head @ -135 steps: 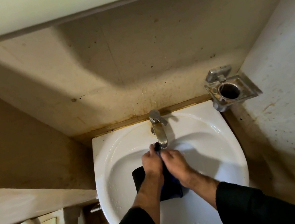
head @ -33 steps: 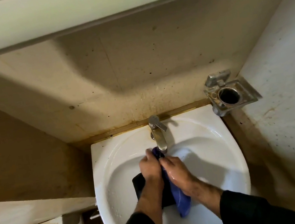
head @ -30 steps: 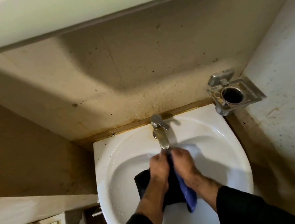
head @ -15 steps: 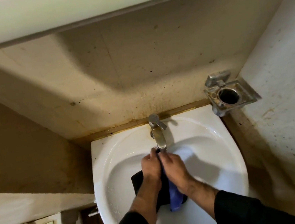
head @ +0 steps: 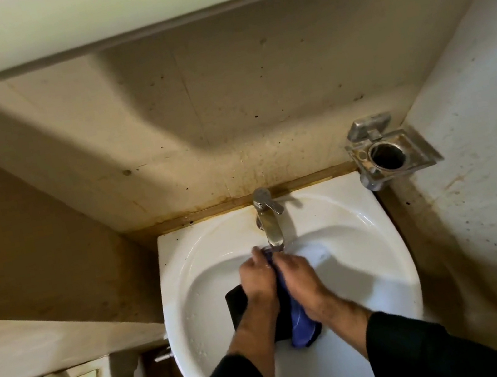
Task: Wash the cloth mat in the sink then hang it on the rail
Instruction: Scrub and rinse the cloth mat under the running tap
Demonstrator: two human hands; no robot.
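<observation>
At frame centre, inside the white basin, left hand and right hand clutch the blue-black cloth mat under the tap: washing step. Next comes wringing, then finding the unseen rail.

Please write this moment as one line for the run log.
stage: washing | left hand: grips cloth mat | right hand: grips cloth mat | place: sink, under tap

A single head-worn camera looks steeply down and forward from above the sink, close over it. The tap and back wall sit ahead, wide-angle.
</observation>
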